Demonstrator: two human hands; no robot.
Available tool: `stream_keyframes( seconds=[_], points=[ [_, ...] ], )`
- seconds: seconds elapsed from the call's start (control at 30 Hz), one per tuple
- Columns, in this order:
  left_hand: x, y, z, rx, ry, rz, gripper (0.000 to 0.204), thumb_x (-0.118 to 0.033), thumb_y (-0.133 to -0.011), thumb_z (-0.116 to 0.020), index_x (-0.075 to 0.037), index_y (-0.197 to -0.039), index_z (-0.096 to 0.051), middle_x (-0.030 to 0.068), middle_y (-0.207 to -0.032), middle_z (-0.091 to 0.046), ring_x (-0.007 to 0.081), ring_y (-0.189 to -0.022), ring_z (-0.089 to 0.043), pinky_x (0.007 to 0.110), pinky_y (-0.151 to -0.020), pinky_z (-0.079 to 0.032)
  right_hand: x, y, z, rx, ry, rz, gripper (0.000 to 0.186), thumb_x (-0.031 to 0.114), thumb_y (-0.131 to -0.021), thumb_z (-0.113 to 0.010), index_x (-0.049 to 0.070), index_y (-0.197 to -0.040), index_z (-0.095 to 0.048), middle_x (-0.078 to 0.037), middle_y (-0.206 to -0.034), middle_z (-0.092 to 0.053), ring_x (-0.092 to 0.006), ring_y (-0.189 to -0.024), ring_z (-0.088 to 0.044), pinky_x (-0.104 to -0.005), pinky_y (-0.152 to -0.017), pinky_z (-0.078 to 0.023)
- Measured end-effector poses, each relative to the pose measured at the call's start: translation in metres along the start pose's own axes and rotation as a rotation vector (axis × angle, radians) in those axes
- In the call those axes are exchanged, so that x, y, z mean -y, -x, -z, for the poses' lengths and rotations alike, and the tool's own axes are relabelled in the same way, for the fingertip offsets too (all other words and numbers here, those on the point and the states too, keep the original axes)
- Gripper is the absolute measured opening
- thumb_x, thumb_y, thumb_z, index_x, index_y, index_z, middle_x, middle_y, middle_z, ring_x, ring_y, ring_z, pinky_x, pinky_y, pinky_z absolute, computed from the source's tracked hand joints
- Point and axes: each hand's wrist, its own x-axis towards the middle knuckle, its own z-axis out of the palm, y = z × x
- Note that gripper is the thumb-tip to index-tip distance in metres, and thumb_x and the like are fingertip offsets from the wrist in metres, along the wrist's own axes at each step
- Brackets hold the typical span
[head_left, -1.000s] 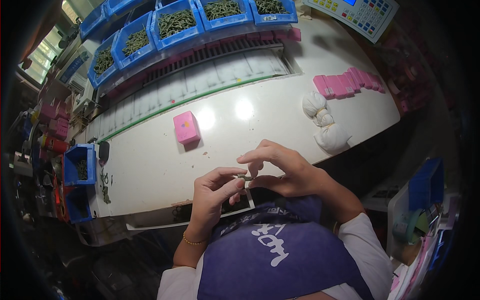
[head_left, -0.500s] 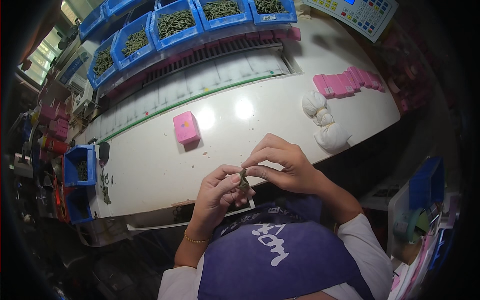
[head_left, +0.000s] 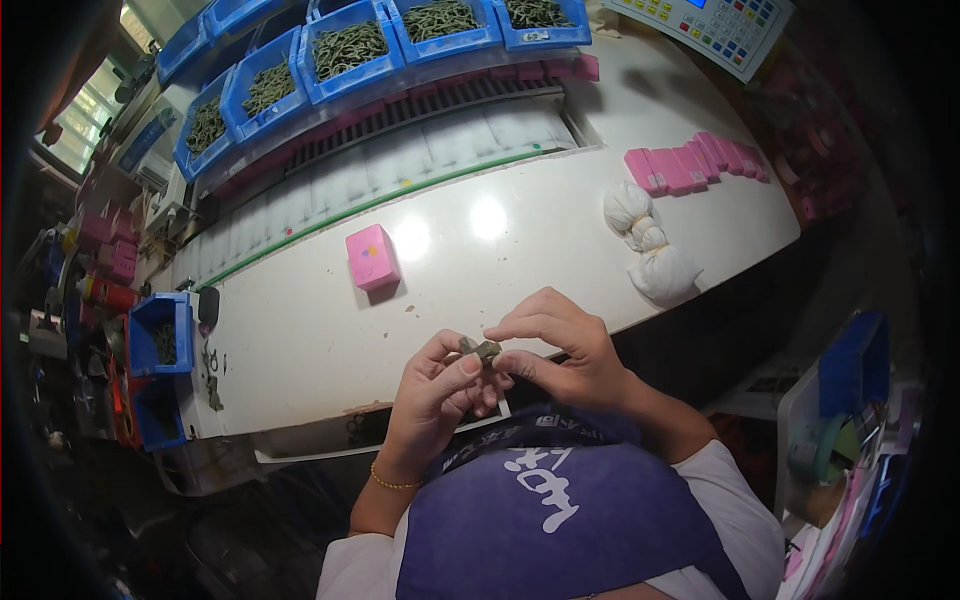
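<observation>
Left hand [head_left: 435, 380] has its grip closed on small green piece [head_left: 487, 351] near the desk's [head_left: 300, 375] close edge, seemingly steadying it so one end faces right hand [head_left: 556, 345], fingertips at that end, can't tell if gripping.

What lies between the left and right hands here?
The head view shows a small green piece, pinched by the left hand, the right hand at its edge.
</observation>
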Motion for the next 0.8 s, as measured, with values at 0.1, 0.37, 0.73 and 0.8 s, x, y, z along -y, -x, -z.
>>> stream_keyframes(
  seconds=[0.1, 0.37, 0.73, 0.8],
  points=[
    [0.001, 0.002, -0.003, -0.049, -0.089, -0.062, 0.014, -0.014, -0.096, -0.062, -0.004, -0.102, -0.055, 0.0133, -0.087, -0.067, 0.0161, -0.071, -0.065, 0.024, -0.057, -0.05, 0.001, 0.0, 0.0, -0.025, 0.019, -0.019, 0.023, 0.005, -0.081, -0.077, 0.005, -0.103, -0.073, -0.006, -0.094, -0.068, -0.0208, -0.093, -0.062, -0.0316, -0.08, -0.05],
    [0.004, 0.006, 0.0, -0.092, -0.203, -0.229, 0.012, -0.011, -0.095, -0.065, -0.004, -0.101, -0.057, 0.0124, -0.099, -0.068, 0.0172, -0.078, -0.064, 0.027, -0.066, -0.05, 0.008, -0.003, -0.002, -0.039, 0.064, 0.136, 0.019, 0.001, -0.077, -0.079, 0.007, -0.094, -0.072, -0.004, -0.09, -0.067, -0.0208, -0.086, -0.06, -0.0318, -0.075, -0.05],
    [0.003, 0.008, 0.011, -0.077, -0.193, -0.326, 0.018, -0.017, -0.1, -0.059, -0.001, -0.106, -0.065, 0.0139, -0.119, -0.062, 0.0147, -0.085, -0.058, 0.028, -0.075, -0.048, -0.036, -0.003, -0.012, -0.075, 0.292, 0.01, 0.016, 0.0, -0.08, -0.074, 0.005, -0.094, -0.071, -0.006, -0.092, -0.069, -0.0237, -0.088, -0.061, -0.0346, -0.077, -0.05],
    [0.002, 0.009, 0.013, -0.052, -0.131, -0.297, 0.017, -0.015, -0.099, -0.061, 0.0, -0.107, -0.066, 0.0123, -0.122, -0.062, 0.0135, -0.087, -0.058, 0.028, -0.076, -0.048, -0.025, -0.005, -0.013, -0.11, 0.12, -0.078, 0.016, 0.003, -0.083, -0.073, 0.005, -0.099, -0.071, -0.006, -0.095, -0.07, -0.0231, -0.091, -0.061, -0.0343, -0.081, -0.049]
  ],
)
